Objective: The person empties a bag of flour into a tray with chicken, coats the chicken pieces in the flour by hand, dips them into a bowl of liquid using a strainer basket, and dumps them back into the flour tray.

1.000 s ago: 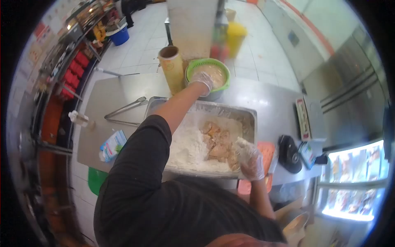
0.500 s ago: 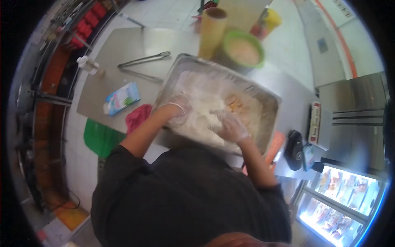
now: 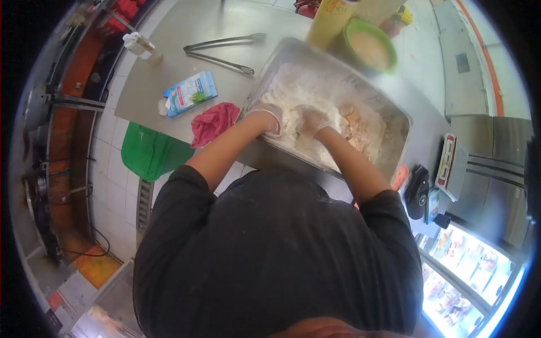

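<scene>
A large metal tray [image 3: 407, 132] of white flour [image 3: 298, 93] lies before me on the steel table. My left hand [image 3: 270, 118], in a clear plastic glove, reaches into the flour by the tray's near left side. Close to its right, my right hand [image 3: 314, 120], gloved the same way, is pushed down into the flour. The fingers of both hands are buried or blurred. Beyond my right hand, orange-brown floured pieces [image 3: 356, 127] lie in the right half of the tray.
Metal tongs [image 3: 222, 44], a blue-white packet [image 3: 190, 93] and a pink cloth [image 3: 215, 123] lie left of the tray. Behind it stand a yellow container [image 3: 332, 19] and a green-rimmed bucket [image 3: 370, 48]. A white-capped bottle [image 3: 142, 46] is near the left table edge.
My right hand has gone from spread above the flour to pressed down in it, nearer my left hand. The view has shifted, so the table sits higher and further right.
</scene>
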Available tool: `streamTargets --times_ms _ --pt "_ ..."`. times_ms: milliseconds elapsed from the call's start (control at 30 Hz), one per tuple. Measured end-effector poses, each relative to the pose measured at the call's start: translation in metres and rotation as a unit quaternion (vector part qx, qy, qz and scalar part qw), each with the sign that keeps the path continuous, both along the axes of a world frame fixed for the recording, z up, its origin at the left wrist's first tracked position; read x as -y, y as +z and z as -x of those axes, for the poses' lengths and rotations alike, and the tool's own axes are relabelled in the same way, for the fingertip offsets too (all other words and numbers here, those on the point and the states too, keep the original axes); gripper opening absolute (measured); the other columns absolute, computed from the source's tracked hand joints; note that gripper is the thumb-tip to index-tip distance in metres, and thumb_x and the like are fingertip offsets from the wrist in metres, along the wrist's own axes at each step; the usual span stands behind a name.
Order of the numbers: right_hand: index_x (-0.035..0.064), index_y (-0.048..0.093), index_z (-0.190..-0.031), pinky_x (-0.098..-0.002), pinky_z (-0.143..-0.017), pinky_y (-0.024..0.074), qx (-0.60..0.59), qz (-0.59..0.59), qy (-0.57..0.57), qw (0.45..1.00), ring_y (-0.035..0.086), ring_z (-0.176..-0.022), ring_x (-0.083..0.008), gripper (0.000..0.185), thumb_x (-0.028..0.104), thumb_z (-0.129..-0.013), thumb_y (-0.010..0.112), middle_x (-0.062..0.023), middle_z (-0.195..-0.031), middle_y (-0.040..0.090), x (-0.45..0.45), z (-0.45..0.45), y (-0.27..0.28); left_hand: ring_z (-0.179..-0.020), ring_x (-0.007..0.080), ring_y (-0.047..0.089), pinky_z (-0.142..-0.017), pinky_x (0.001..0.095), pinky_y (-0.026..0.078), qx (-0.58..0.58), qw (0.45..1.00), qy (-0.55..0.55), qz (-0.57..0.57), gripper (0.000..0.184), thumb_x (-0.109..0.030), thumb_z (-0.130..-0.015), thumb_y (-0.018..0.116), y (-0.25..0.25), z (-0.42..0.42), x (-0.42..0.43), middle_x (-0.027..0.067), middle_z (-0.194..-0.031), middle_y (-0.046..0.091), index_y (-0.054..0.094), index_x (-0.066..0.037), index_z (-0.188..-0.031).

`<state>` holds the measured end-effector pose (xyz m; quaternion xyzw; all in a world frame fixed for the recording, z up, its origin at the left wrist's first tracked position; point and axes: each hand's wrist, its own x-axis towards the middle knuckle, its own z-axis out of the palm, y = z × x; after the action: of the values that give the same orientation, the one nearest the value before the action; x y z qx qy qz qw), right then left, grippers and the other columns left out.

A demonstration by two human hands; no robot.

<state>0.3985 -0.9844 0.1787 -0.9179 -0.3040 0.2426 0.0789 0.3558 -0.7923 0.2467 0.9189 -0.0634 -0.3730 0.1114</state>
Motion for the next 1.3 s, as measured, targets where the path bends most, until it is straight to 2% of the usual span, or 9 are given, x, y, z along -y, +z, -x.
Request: streamTargets --times_ms 167,233,367,500,767,1033,1167,1233,1300 --pt "0.0067 0.062 -0.122 -0.0414 -0.094 0.0494 -0.046 -0.148 -0.198 0.968 0.063 -0.106 -0.0375 0.052 0.030 -0.076 0.069 -0.0268 -0.114 0.064 0.024 -0.026 0.061 -0.098 0.0359 0.068 -0.086 0.0437 0.053 0.072 0.996 0.049 0.037 0.046 -0.037 -0.076 0.068 0.013 -0.014 0.001 0.0236 -0.106 0.068 0.071 0.002 -0.101" --pt "0.0074 0.065 -0.110 -0.0464 -0.092 0.0458 0.112 0.178 0.168 0.963 0.067 -0.095 -0.0348 0.034 0.026 -0.082 0.060 -0.0190 -0.098 0.070 0.042 -0.040 0.053 -0.098 0.0363 0.067 -0.087 0.0431 0.052 0.069 0.992 0.077 0.073 0.048 -0.042 -0.079 0.064 0.010 -0.021 0.006 0.0236 -0.108 0.068 0.072 0.000 -0.102" --pt "0.0014 0.071 -0.103 -0.0454 -0.089 0.0453 0.029 -0.238 -0.130 0.962 0.066 -0.086 -0.0378 0.044 0.038 -0.078 0.070 -0.0202 -0.090 0.070 0.070 -0.014 0.101 -0.100 0.0362 0.066 -0.090 0.0424 0.050 -0.011 0.994 -0.034 0.105 0.049 -0.044 -0.079 0.064 -0.020 -0.045 0.001 0.0222 -0.110 0.067 0.071 -0.004 -0.106" --pt "0.0057 0.066 -0.113 -0.0443 -0.091 0.0487 0.023 0.017 -0.065 0.997 0.062 -0.106 -0.0356 0.053 0.043 -0.076 0.071 -0.0194 -0.110 0.067 0.079 -0.023 0.088 -0.098 0.0366 0.067 -0.083 0.0423 0.052 0.099 0.990 -0.077 0.059 0.046 -0.041 -0.075 0.069 -0.018 -0.037 0.013 0.0222 -0.108 0.068 0.072 -0.004 -0.103" --pt "0.0028 0.068 -0.100 -0.0464 -0.087 0.0507 0.009 -0.020 -0.042 0.999 0.064 -0.099 -0.0383 0.040 0.031 -0.072 0.071 -0.0232 -0.101 0.067 0.035 -0.004 0.051 -0.099 0.0375 0.067 -0.083 0.0445 0.053 0.027 0.982 -0.183 -0.025 0.037 -0.027 -0.072 0.073 -0.027 -0.071 0.008 0.0262 -0.107 0.067 0.072 -0.003 -0.100" --pt "0.0004 0.067 -0.095 -0.0470 -0.083 0.0515 -0.065 -0.094 -0.011 0.993 0.065 -0.093 -0.0414 0.029 0.018 -0.073 0.065 -0.0248 -0.095 0.067 0.032 -0.024 0.029 -0.092 0.0368 0.068 -0.083 0.0421 0.053 0.146 0.983 -0.115 0.000 0.035 -0.030 -0.080 0.067 0.053 -0.064 0.010 0.0178 -0.102 0.070 0.071 -0.004 -0.102" --pt "-0.0013 0.066 -0.093 -0.0464 -0.084 0.0510 -0.047 -0.067 0.017 0.997 0.064 -0.095 -0.0416 0.029 0.024 -0.079 0.065 -0.0261 -0.097 0.066 0.047 -0.041 0.053 -0.082 0.0325 0.066 -0.077 0.0418 0.055 0.308 0.909 -0.281 -0.023 0.027 -0.021 -0.085 0.065 -0.007 -0.089 -0.009 0.0217 -0.096 0.068 0.065 -0.001 -0.104" --pt "-0.0019 0.066 -0.092 -0.0461 -0.084 0.0509 -0.038 -0.089 0.005 0.995 0.063 -0.095 -0.0416 0.031 0.027 -0.081 0.064 -0.0265 -0.096 0.066 0.054 -0.035 0.073 -0.083 0.0313 0.066 -0.075 0.0404 0.055 0.269 0.947 -0.171 0.039 0.030 -0.016 -0.085 0.065 -0.031 -0.102 -0.021 0.0210 -0.098 0.067 0.061 -0.001 -0.110" --pt "-0.0010 0.066 -0.094 -0.0460 -0.084 0.0509 0.048 -0.143 -0.168 0.974 0.063 -0.093 -0.0418 0.035 0.033 -0.085 0.063 -0.0261 -0.093 0.066 0.062 -0.022 0.093 -0.085 0.0290 0.066 -0.071 0.0376 0.056 0.135 0.923 0.189 0.306 0.040 -0.007 -0.085 0.063 -0.005 -0.088 -0.011 0.0197 -0.102 0.066 0.054 -0.002 -0.123"
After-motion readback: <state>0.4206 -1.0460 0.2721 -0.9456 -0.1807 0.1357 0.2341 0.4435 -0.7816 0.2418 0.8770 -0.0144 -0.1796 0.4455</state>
